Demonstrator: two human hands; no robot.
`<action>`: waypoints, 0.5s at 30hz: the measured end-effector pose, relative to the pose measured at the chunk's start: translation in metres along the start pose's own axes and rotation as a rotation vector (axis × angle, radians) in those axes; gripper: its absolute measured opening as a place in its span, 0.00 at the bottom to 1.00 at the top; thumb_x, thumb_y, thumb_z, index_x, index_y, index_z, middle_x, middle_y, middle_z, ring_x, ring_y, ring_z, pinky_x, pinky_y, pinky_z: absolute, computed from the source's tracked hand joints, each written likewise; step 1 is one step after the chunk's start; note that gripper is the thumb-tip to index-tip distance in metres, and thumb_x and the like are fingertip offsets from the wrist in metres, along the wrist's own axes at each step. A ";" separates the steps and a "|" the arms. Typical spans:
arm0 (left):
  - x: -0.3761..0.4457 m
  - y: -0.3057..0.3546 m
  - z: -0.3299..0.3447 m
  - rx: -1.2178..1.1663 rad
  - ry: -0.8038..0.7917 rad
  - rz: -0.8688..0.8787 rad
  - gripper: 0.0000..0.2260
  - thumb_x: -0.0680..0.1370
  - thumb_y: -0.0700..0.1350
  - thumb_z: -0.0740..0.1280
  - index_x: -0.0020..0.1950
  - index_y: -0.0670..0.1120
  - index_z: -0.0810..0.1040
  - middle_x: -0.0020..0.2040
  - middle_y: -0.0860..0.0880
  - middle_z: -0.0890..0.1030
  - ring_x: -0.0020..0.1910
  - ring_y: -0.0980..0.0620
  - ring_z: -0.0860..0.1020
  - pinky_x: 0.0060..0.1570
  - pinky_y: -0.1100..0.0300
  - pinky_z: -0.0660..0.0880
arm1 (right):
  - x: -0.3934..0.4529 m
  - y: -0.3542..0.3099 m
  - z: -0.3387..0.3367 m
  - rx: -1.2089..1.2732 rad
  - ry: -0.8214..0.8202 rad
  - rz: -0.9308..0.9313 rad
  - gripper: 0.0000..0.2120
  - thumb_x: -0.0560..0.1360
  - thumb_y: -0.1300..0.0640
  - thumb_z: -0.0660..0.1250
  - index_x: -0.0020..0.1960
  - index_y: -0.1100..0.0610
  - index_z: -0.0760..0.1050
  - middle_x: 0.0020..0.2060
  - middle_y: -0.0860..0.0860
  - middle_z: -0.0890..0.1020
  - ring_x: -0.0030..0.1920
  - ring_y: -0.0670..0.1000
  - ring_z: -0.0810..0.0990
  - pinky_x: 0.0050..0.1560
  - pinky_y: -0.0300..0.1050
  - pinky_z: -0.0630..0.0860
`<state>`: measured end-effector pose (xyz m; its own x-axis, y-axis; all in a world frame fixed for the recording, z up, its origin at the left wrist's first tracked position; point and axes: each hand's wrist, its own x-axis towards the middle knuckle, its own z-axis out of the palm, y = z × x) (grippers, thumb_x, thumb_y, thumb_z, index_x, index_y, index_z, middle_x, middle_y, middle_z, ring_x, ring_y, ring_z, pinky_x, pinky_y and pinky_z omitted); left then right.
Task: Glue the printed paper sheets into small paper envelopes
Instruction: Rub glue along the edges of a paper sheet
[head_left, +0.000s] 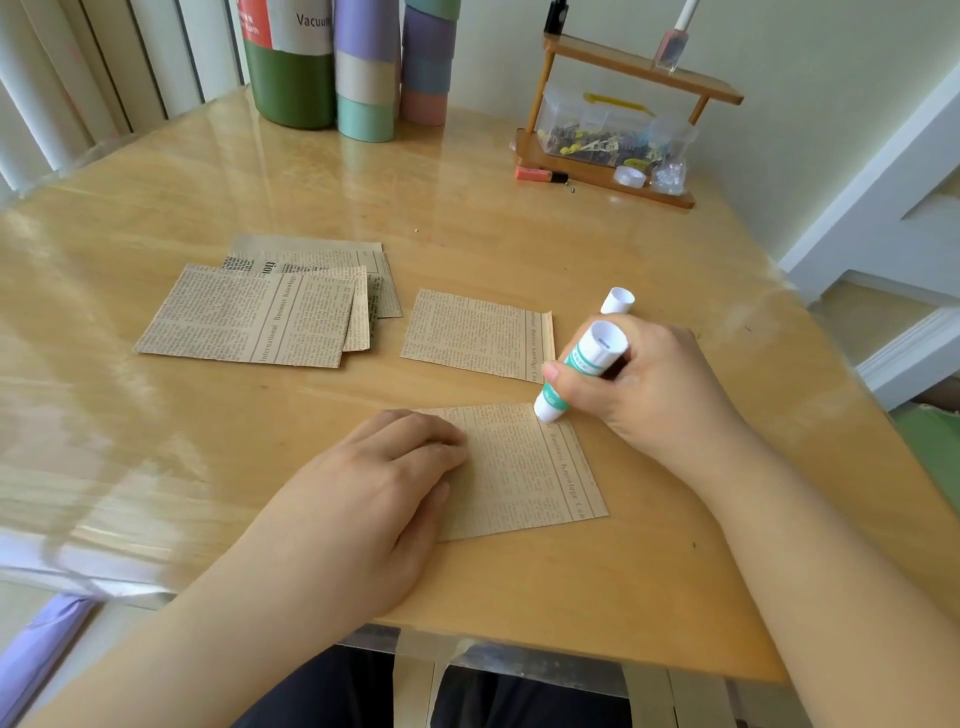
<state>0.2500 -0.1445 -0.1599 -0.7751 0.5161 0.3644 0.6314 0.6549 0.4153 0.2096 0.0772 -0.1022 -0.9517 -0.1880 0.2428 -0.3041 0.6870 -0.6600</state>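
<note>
Right hand (644, 384) around glue stick (576, 371)

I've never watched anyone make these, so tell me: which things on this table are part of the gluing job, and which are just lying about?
In use:
- glue stick, gripped by the right hand
- printed sheet pressed flat by the left hand
- folded piece behind it
- stack of sheets
- white cap

Lying about:
- wooden rack with box of clips
- tall bottles
- tape roll

paper sheets (524, 467): tan, newsprint pattern | glue stick (576, 371): white, green bands | table (467, 208): honey wood
</note>
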 end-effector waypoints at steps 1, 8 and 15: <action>0.000 0.000 0.000 -0.007 0.006 -0.003 0.16 0.76 0.46 0.56 0.54 0.45 0.81 0.54 0.53 0.79 0.54 0.55 0.75 0.58 0.66 0.67 | 0.003 0.000 0.001 -0.003 -0.003 -0.007 0.13 0.73 0.58 0.70 0.36 0.66 0.75 0.31 0.46 0.84 0.30 0.42 0.74 0.44 0.23 0.66; 0.001 -0.001 0.000 -0.016 0.008 -0.014 0.16 0.75 0.46 0.57 0.53 0.45 0.82 0.53 0.53 0.79 0.54 0.56 0.74 0.58 0.68 0.66 | 0.002 -0.001 0.001 -0.006 -0.007 -0.035 0.13 0.73 0.59 0.70 0.35 0.67 0.76 0.30 0.47 0.84 0.29 0.40 0.74 0.43 0.22 0.65; 0.001 0.000 0.000 -0.006 0.033 -0.029 0.16 0.75 0.46 0.57 0.52 0.43 0.82 0.51 0.52 0.79 0.52 0.55 0.73 0.56 0.66 0.67 | -0.026 -0.008 -0.005 0.023 -0.022 -0.023 0.13 0.70 0.56 0.72 0.34 0.65 0.75 0.30 0.46 0.84 0.30 0.55 0.75 0.29 0.47 0.69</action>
<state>0.2496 -0.1439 -0.1597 -0.7917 0.4785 0.3797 0.6091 0.6656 0.4313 0.2374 0.0800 -0.0999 -0.9450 -0.2194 0.2425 -0.3267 0.6662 -0.6704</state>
